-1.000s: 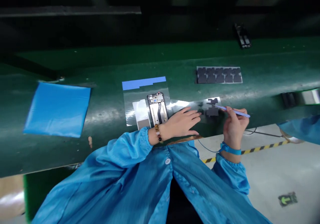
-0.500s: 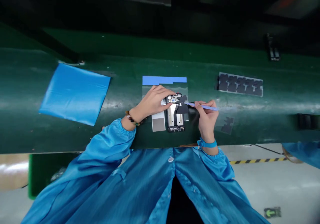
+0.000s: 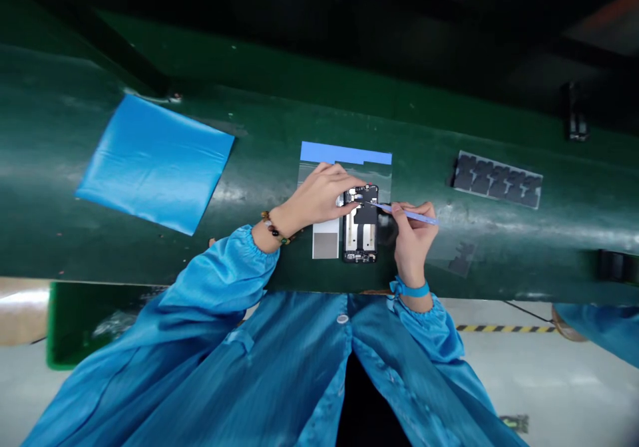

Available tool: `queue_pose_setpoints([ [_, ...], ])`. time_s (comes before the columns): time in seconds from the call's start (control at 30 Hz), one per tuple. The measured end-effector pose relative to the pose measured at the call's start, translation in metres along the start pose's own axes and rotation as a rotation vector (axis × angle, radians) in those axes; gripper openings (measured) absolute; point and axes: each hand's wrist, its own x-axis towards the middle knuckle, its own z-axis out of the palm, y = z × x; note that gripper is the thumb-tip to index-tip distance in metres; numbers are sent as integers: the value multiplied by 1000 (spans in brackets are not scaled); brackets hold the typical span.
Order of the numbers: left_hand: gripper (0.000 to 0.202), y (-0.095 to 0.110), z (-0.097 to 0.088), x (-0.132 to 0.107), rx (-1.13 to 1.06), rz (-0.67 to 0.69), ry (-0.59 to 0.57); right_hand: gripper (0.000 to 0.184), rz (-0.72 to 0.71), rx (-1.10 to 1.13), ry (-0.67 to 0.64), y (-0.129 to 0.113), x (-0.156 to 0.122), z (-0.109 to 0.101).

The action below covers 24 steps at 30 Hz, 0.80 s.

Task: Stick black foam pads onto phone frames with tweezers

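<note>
— Where is your opened phone [image 3: 369,242]?

— It lies on the green bench [image 3: 279,124] between your hands, with a black sticker [image 3: 367,215] over its upper middle.

— And your hands?

— Your right hand [image 3: 412,244] pinches a purple tool [image 3: 413,217], probably tweezers, its tip at the sticker. Your left hand [image 3: 322,197] curls over the phone's upper left, thumb and fingers close together there; I cannot tell whether they grip it.

— How should things handle for you?

— The sticker is likely light, limp and quick to cling or crease, so nip its edge. The phone looks stiff but fragile inside; hold its side frame, off the bare parts
</note>
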Motion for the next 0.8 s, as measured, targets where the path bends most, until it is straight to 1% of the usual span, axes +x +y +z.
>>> queue_pose_setpoints([
  [0.37,44,2,-2,1,6,-25,-6,38,-20,29,74,-5,-7,6],
  [0.53,44,2,-1,1,5,-17,1,36,-15,23,66,-2,-9,9],
  [0.67,44,0,0,0,0,9,32,35,-18,54,74,0,-8,8],
  [0.8,42,-1,1,0,-1,19,43,36,-11,32,79,-1,-8,8],
])
